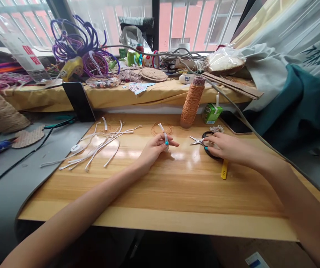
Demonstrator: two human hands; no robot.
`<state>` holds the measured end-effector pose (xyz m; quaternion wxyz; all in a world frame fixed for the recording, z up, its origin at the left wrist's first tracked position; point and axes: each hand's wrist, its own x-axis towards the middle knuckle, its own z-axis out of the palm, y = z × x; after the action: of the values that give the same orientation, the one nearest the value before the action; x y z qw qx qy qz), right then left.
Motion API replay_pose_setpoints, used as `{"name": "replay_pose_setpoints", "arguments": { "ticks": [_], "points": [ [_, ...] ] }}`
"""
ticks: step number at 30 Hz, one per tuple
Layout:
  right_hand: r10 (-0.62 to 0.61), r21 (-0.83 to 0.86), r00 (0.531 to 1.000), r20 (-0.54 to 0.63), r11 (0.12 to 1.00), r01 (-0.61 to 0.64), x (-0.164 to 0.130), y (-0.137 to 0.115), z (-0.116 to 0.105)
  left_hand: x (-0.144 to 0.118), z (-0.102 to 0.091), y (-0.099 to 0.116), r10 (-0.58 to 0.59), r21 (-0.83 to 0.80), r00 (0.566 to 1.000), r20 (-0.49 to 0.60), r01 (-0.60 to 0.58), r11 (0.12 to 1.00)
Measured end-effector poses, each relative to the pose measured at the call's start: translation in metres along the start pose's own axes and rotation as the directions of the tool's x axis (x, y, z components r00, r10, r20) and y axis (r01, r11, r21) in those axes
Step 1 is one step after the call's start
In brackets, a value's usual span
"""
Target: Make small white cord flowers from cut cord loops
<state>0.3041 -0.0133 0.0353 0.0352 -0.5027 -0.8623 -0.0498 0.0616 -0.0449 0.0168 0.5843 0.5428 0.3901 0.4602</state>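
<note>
Left hand (154,149) pinches my short white strip (164,136); right hand (224,147) grips small black-handled scissors (204,143) on the wooden table (176,186).

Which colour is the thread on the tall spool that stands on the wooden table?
Orange-brown, seen in the head view: the tall spool of thread stands beside a small green carton.

A short white strip (164,134) stands tilted between my left fingers, just above the wooden desk. Small scissors (201,141) with black handles lie flat under my right fingers, silver blades slightly parted, tips pointing left toward the strip.
</note>
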Motion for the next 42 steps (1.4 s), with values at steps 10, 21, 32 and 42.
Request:
{"name": "replay_pose_setpoints", "arguments": {
  "ticks": [10,21,32,42],
  "points": [
    [-0.176,0.112,0.983,0.042,0.979,0.170,0.006,0.017,0.012,0.001,-0.002,-0.004,-0.029,-0.068,0.999,0.018,0.030,0.997],
    [-0.046,0.243,0.975,0.216,0.970,-0.008,0.002,0.023,-0.010,0.001,0.001,-0.003,-0.043,0.003,0.998,-0.047,0.044,0.999],
    [-0.035,0.183,0.972,0.234,0.983,-0.008,0.005,-0.001,-0.014,0.001,0.000,-0.003,-0.096,0.016,0.992,-0.078,0.098,0.995],
    [0.047,0.941,0.940,0.338,0.012,-0.339,0.000,-0.060,-0.009,0.001,0.000,-0.001,-0.072,-0.029,0.986,-0.148,0.068,0.997]
  ]
}}
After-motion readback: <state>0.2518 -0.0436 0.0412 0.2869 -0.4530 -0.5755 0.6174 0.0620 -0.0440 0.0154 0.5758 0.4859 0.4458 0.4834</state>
